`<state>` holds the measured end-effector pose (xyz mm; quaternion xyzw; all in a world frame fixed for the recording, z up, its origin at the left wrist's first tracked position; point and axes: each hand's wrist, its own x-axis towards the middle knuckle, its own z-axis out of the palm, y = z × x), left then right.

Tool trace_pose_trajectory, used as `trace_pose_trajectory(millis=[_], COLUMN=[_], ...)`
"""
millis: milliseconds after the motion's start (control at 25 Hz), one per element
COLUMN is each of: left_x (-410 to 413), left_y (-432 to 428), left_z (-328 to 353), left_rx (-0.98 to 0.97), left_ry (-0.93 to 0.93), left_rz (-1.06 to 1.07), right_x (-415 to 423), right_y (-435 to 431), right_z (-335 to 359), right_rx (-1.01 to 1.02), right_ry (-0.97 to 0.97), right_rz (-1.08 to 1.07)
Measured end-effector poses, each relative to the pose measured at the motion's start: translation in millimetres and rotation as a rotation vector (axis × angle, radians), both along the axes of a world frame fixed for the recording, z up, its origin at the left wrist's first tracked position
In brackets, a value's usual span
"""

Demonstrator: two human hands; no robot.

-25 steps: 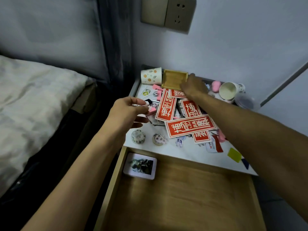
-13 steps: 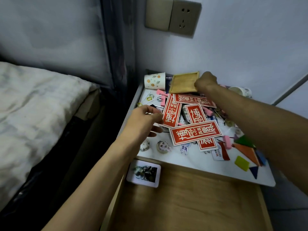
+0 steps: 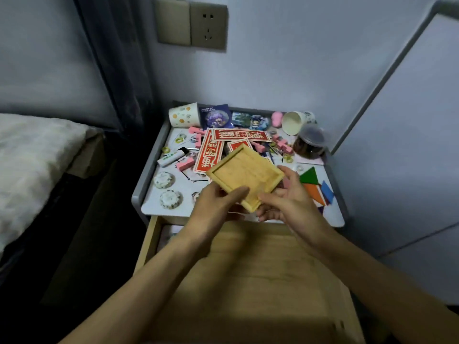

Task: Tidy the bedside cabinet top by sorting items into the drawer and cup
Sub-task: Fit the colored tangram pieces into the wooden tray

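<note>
pale blue-grey wall (image 3: 285, 70), wall socket (image 3: 208, 27) beside blank switch plate (image 3: 173, 23), dark curtain (image 3: 116, 58), bed (image 3: 32, 155) left, dim light

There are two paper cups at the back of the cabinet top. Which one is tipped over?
The right paper cup, beside the pink thing: it lies on its side, its open mouth facing the camera. The dotted cup in the back left corner seems to stand mouth down.

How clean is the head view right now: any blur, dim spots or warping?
Head view: room dim, bluish cast; tray and both hands, left and right, slightly soft; drawer falls into shadow near the bottom edge; wide-angle lens bows the cabinet edges; no glare.
</note>
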<state>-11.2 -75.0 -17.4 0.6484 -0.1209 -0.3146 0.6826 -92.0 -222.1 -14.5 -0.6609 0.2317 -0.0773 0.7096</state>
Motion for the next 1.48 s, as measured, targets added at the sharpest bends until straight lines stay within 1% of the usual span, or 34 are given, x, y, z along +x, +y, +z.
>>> trace_pose_trajectory(millis=[40, 80, 200, 240, 280, 320, 360, 400, 520, 720, 840, 1040, 1120, 1240, 1280, 1360, 1480], left_x=[-5.6, -9.9, -8.7, -6.7, -5.1, -3.9, -2.8, -1.4, 3.8, 4.8, 5.9, 4.6, 4.8, 3.6, 2.8, 1.8, 0.6], left_y=[-1.9, -4.1, -2.6, -1.9, -2.5, -3.2, -3.8, -4.8, -6.0, -5.1, -3.7, -2.5, -2.4, -3.0, -3.3, -3.7, -3.4], left_z=[-3.0, -4.9, -7.5, -8.3, -9.6, -10.7, -12.0, -13.2, -16.8, -18.2, -18.8, -18.9, -18.9, -19.2, -19.0, -18.6, -17.5], left_rx=[-0.015, -0.028, -0.079, -0.088, -0.091, -0.094, -0.098, -0.102, -0.089, -0.087, -0.091, -0.097, -0.093, -0.094, -0.095, -0.096, -0.1], left_ry=[0.016, 0.042, 0.16, 0.188, 0.202, 0.207, 0.207, 0.204, 0.2, 0.218, 0.218, 0.216, 0.215, 0.213, 0.213, 0.214, 0.217], left_rz=[0.03, 0.053, 0.086, 0.083, 0.072, 0.056, 0.041, 0.029, 0.014, -0.011, -0.004, -0.004, -0.002, -0.002, -0.003, -0.005, -0.013], right_x=[-6.4, -10.3, -3.3, 0.2, 3.6, 6.9, 10.4, 13.2, 20.2, 22.4, 25.8, 23.9, 22.9, 16.8, 14.0, 10.0, 8.1], right_y=[-5.1, -16.6, -77.9, -99.3, -118.4, -132.5, -141.2, -145.2, -148.9, -150.0, -147.9, -149.0, -152.6, -158.6, -158.9, -157.2, -154.4], right_z=[-5.1, -7.7, -7.0, -5.6, -6.6, -9.5, -13.9, -18.9, -27.9, -28.2, -29.5, -29.9, -26.0, -16.5, -14.8, -19.4, -30.9], right_rx=[-0.068, -0.242, -1.002, -1.166, -1.257, -1.279, -1.273, -1.281, -1.318, -1.251, -1.247, -1.129, -1.109, -1.012, -0.99, -1.009, -1.01], right_ry=[0.018, 0.048, 0.227, 0.329, 0.446, 0.546, 0.602, 0.618, 0.559, 0.513, 0.507, 0.442, 0.372, 0.261, 0.264, 0.335, 0.411], right_rz=[0.019, 0.026, -0.111, -0.108, -0.054, 0.02, 0.083, 0.115, 0.101, 0.144, 0.145, 0.105, 0.046, -0.014, 0.017, 0.106, 0.126])
